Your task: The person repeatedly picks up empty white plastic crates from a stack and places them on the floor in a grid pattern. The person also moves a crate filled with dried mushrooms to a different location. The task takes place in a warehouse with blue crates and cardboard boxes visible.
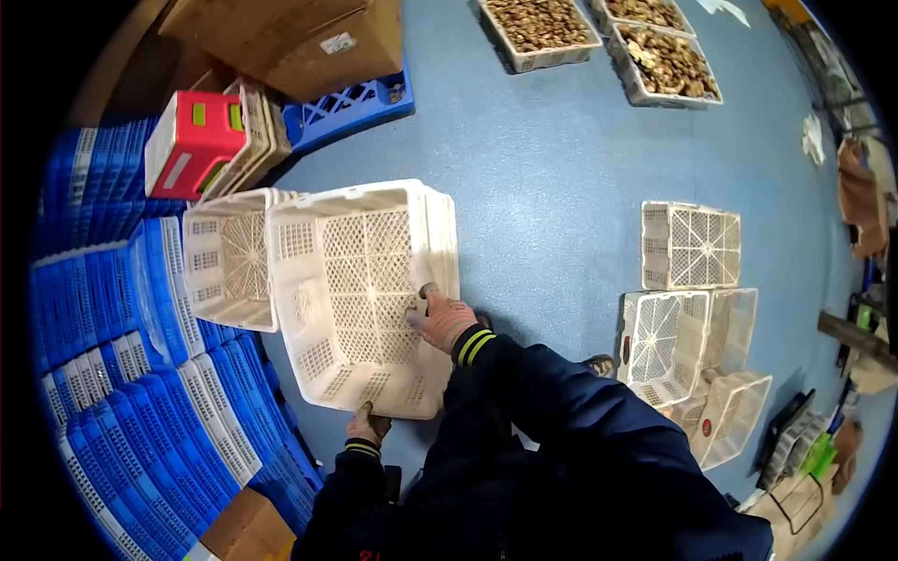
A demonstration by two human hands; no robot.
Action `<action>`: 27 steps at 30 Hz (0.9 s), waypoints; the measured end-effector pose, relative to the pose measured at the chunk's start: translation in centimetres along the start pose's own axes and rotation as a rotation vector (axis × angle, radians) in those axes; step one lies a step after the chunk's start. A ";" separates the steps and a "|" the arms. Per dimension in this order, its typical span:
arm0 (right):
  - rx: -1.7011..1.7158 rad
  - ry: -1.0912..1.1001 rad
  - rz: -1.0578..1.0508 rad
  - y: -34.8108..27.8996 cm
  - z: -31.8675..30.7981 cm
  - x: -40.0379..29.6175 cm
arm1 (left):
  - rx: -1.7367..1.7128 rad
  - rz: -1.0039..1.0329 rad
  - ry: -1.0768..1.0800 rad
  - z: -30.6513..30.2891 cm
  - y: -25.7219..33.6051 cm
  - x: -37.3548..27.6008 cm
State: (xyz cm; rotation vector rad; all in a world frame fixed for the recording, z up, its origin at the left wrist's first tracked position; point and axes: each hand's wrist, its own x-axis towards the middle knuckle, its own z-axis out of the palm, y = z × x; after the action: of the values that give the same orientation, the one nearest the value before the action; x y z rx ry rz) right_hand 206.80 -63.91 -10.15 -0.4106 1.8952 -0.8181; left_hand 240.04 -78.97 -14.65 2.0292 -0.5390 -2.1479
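Note:
A stack of white plastic mesh crates (372,280) stands in front of me, the top one showing its bare mesh inside. My right hand (445,319), in a pinkish work glove with dark fingertips, grips the crate's right rim. At the near edge, my left hand (368,426) holds the rim with its thumb on top; its other fingers are partly hidden. Another stack of white crates (228,259) touches the far left side of this stack.
Blue and white crates (175,421) are piled at left. A red and white box (200,144) and a cardboard box (302,42) are behind. White crates (691,245) lie on the right floor. Crates of mushroom-like produce (537,28) stand farther back. A shoe (600,365) shows beside my right arm.

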 end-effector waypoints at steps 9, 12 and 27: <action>-0.052 0.284 0.255 -1.0 1.8 0.8 | 0.182 0.161 0.317 1.6 0.8 -1.3; -0.078 0.301 0.149 -1.8 0.9 1.1 | 0.261 0.260 0.155 -0.4 2.2 -3.0; -0.162 0.287 0.187 -2.6 0.9 2.3 | 0.317 0.185 0.527 2.6 0.1 0.5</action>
State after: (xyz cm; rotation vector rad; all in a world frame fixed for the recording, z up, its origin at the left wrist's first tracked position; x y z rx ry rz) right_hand 206.41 -67.44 -10.10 -0.2168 2.2379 -0.6260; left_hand 237.39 -78.83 -15.00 2.4609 -0.9751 -1.4072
